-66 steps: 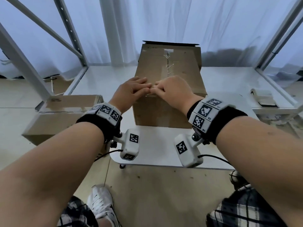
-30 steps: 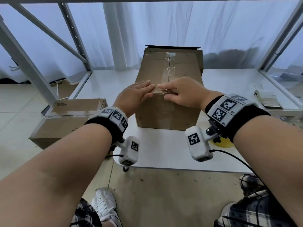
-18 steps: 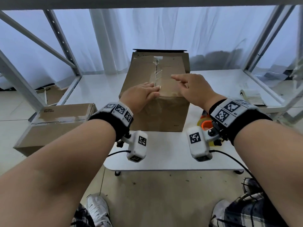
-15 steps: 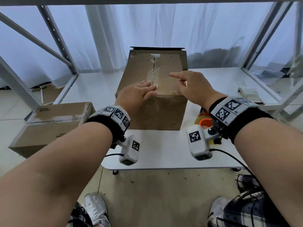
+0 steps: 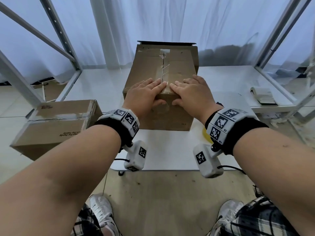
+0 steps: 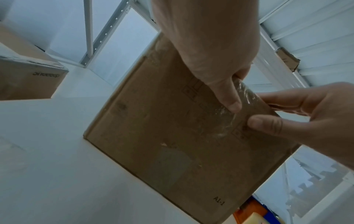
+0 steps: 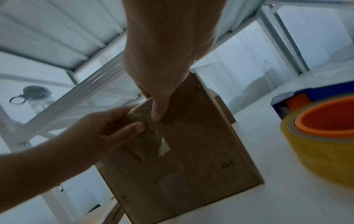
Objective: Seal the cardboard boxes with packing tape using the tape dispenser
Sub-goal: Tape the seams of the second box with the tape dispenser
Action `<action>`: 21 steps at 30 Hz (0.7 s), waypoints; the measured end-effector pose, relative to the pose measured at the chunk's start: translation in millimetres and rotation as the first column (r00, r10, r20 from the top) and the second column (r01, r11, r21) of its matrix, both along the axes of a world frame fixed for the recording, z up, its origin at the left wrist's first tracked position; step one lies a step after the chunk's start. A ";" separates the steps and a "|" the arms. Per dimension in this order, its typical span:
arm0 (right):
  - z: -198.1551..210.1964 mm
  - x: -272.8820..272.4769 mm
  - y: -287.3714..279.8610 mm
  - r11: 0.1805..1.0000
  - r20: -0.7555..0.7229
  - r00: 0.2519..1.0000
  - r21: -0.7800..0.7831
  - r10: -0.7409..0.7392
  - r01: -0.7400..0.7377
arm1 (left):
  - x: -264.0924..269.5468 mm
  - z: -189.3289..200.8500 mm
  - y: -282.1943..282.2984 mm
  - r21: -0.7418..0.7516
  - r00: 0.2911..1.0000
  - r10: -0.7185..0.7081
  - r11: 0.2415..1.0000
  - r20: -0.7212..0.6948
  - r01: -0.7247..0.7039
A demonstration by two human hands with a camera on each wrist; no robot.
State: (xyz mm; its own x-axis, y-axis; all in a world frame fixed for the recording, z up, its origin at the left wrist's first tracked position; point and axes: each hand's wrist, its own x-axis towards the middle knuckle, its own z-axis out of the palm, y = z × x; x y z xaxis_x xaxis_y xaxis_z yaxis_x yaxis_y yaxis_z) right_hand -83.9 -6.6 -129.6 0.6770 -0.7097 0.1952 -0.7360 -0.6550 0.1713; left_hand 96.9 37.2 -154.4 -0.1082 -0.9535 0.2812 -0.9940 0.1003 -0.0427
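A brown cardboard box point(image 5: 162, 68) stands on the white table point(image 5: 167, 150), with clear tape point(image 5: 164, 65) running along its top seam and down over the near edge. My left hand point(image 5: 150, 88) and right hand point(image 5: 184, 87) lie flat on the near top edge, one on each side of the seam. Both thumbs press the tape end point(image 7: 162, 147) against the front face, as the wrist views show: left thumb point(image 6: 229, 98), right thumb point(image 7: 158, 112). The tape dispenser point(image 7: 318, 136), with a yellow roll on an orange core, sits on the table right of the box, held by neither hand.
A second taped cardboard box point(image 5: 56, 123) sits lower at the left, beside the table. A small booklet point(image 5: 263, 95) lies at the table's far right. Grey rack posts point(image 5: 64, 40) and white curtains close off the back and sides.
My right hand has come back from further along the seam to the near edge, and its thumb now presses the front face. The left hand stayed at the near edge.
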 end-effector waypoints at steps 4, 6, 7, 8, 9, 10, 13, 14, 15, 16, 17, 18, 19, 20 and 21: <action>8.3 -10.9 -5.4 0.995 0.030 0.998 0.077 0.058 -0.060 | -0.2 3.3 -0.1 0.028 1.000 -0.021 0.999 -0.011 0.021; 12.8 -20.8 -9.6 0.983 0.149 0.985 0.149 0.082 -0.105 | -4.8 7.7 -1.6 0.030 0.996 -0.058 0.998 -0.070 0.060; 14.8 -25.4 -11.5 0.980 0.235 0.969 0.164 0.073 -0.114 | -8.6 10.5 -3.4 0.027 0.992 -0.091 0.995 -0.090 0.094; 16.5 -30.7 -13.7 0.980 0.320 0.946 0.168 0.049 -0.108 | -14.7 13.3 -6.3 0.022 0.986 -0.128 0.991 -0.106 0.131; 18.2 -34.5 -15.4 0.981 0.397 0.918 0.172 0.017 -0.092 | -20.4 15.3 -9.7 0.017 0.980 -0.155 0.987 -0.127 0.158; 19.6 -38.1 -16.8 0.980 0.460 0.888 0.186 -0.023 -0.071 | -26.8 16.2 -13.4 0.015 0.975 -0.163 0.986 -0.151 0.167; 20.4 -46.1 -19.9 0.963 0.562 0.818 0.268 -0.125 -0.036 | -38.9 10.4 -22.6 0.008 0.984 -0.128 0.991 -0.125 0.130; 19.8 -47.9 -20.0 0.954 0.578 0.803 0.296 -0.148 -0.037 | -39.5 7.1 -22.7 -0.016 0.988 -0.111 0.994 -0.105 0.110; 18.3 -50.7 -20.5 0.946 0.586 0.792 0.322 -0.171 -0.034 | -39.9 4.6 -22.7 -0.036 0.991 -0.100 0.995 -0.089 0.097; 17.1 -54.0 -20.6 0.939 0.588 0.786 0.344 -0.192 -0.028 | -40.1 3.1 -22.4 -0.040 0.993 -0.099 0.995 -0.065 0.096; 15.9 -56.3 -20.7 0.933 0.586 0.783 0.359 -0.208 -0.021 | -39.2 2.1 -21.6 -0.031 0.994 -0.107 0.994 -0.028 0.106; 15.2 -58.5 -20.4 0.929 0.584 0.781 0.369 -0.220 -0.014 | -38.7 1.8 -20.4 -0.016 0.993 -0.117 0.993 0.010 0.117; 14.6 -61.0 -20.5 0.926 0.584 0.778 0.378 -0.231 -0.010 | -38.1 1.7 -20.2 -0.003 0.992 -0.123 0.992 0.036 0.123; 14.3 -63.1 -20.9 0.923 0.586 0.775 0.386 -0.239 -0.007 | -37.3 2.1 -20.2 0.010 0.991 -0.123 0.992 0.053 0.122; 14.1 -65.1 -21.3 0.921 0.590 0.769 0.389 -0.245 -0.004 | -36.8 2.8 -20.5 0.022 0.990 -0.122 0.992 0.067 0.120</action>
State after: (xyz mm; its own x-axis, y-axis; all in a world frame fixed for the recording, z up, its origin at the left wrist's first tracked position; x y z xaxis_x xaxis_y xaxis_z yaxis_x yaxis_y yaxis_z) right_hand -149.0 -27.8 -115.6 0.3990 -0.8788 0.2618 -0.6726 -0.4745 -0.5678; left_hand 60.1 16.7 -151.6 -0.2415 -0.9371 0.2519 -0.9694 0.2211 -0.1069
